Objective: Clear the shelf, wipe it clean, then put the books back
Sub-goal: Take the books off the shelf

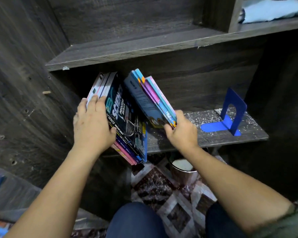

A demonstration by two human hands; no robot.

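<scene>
From my head camera, looking down into the dark wooden bookcase, I am working at the shelf (213, 134) I have to clear. My left hand (93, 124) is gripping the thick bundle of Science books (127, 121), fingers over the pale covers on its far side and thumb against the spines; the bundle is leaning left, its lower end hanging over the shelf's front edge. My right hand (181, 131) is pinching the near corner of the thin workbooks (150, 98), which are tilting against the Science books with their lower edge on the board.

As I judge it, I am only in the first stage. All the books are on the shelf, the blue bookend (230, 110) is standing near its right end, and white dust is speckling the bare board around it. The wiping and the putting back are both waiting. A light blue cloth (272, 9) is lying in the compartment above to the right, untouched.
</scene>
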